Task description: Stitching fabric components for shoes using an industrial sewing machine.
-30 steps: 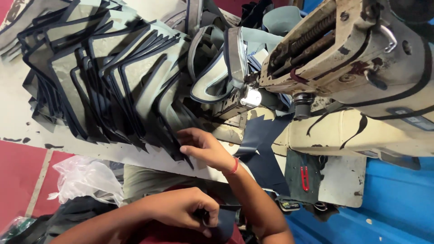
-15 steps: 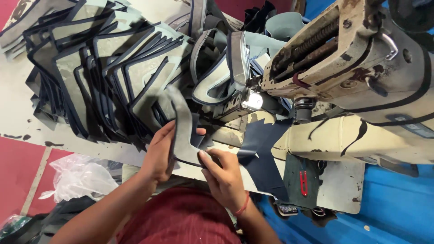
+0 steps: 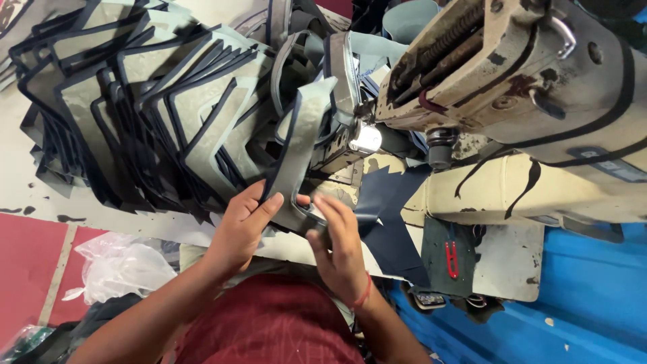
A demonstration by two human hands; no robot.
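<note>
My left hand (image 3: 244,221) and my right hand (image 3: 339,248), which wears a red thread at the wrist, both grip one grey fabric piece with dark blue edging (image 3: 301,145). The piece stands up from my fingers and leans toward the presser-foot area (image 3: 367,138) of a worn cream sewing machine (image 3: 539,74). Left of my hands, a big fanned pile of similar grey, blue-edged pieces (image 3: 148,108) lies on the table.
A dark blue cloth (image 3: 391,209) lies under the machine head. Red thread snips (image 3: 452,259) rest on a dark pad by the machine base. A crumpled clear plastic bag (image 3: 118,266) sits low left on the red floor. Blue surface (image 3: 593,296) at right.
One second ago my right hand reached to the pile while the left stayed near my lap. Now both hands hold one piece, raised and shifted toward the machine.
</note>
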